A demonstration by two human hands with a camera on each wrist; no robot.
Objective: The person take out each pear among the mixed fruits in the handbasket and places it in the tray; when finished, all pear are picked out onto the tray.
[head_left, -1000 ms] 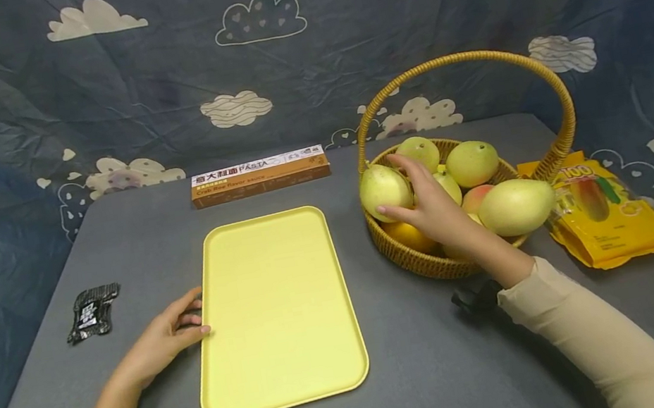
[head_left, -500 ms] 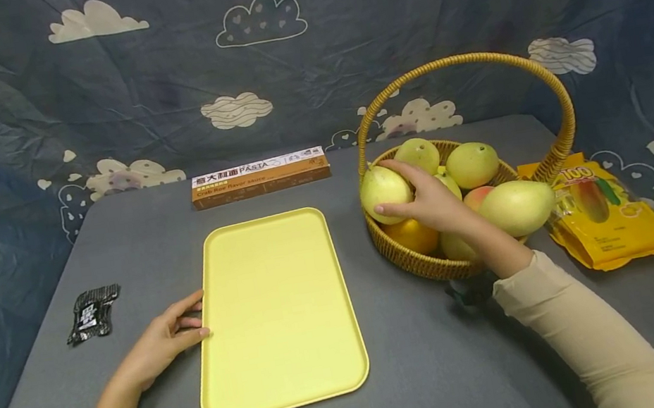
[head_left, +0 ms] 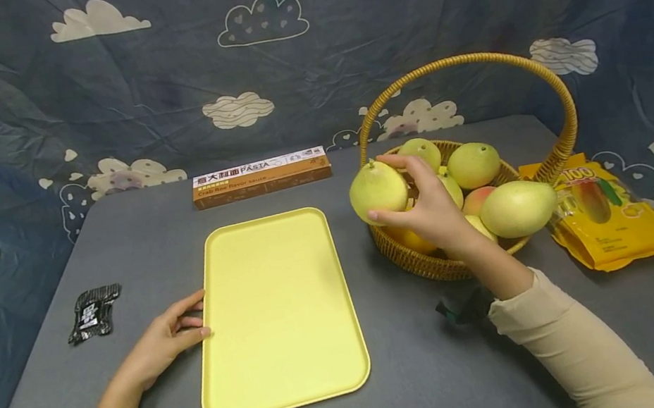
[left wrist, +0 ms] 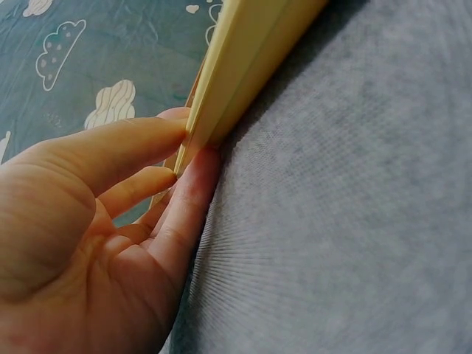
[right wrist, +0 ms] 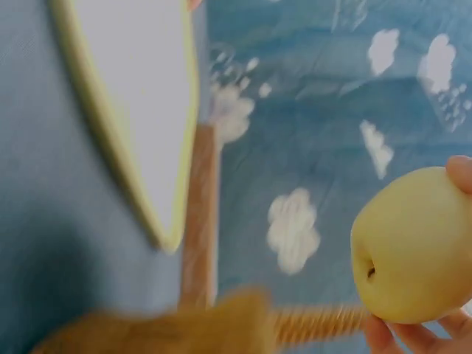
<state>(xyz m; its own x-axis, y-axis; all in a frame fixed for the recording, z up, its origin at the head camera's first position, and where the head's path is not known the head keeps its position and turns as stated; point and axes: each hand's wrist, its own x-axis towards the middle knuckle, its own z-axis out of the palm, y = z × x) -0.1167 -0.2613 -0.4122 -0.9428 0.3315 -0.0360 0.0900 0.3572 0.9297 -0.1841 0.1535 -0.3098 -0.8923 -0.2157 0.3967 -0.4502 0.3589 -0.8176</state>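
Note:
My right hand [head_left: 426,206] grips a pale yellow-green pear [head_left: 378,190] between thumb and fingers, at the left rim of the wicker basket [head_left: 420,266]. In the right wrist view the pear [right wrist: 413,247] shows its dimpled end. At the left long edge of the yellow tray [head_left: 277,319], my left hand [head_left: 162,340] pinches the rim; the left wrist view has the thumb on one side and fingers under the tray edge [left wrist: 236,66]. Inside the basket lie green round fruits [head_left: 473,164], a large pale oval fruit [head_left: 518,208] and an orange fruit [head_left: 407,240], partly hidden.
A pasta box [head_left: 262,178] lies behind the tray. To the right of the basket is a yellow mango-printed bag [head_left: 611,216]. A small black packet [head_left: 94,313] lies at the left. The basket's tall handle [head_left: 458,60] arches over the fruit.
My right hand has lifted the pear slightly and brought it left, over the basket's rim. The left hand and the tray stay where they were.

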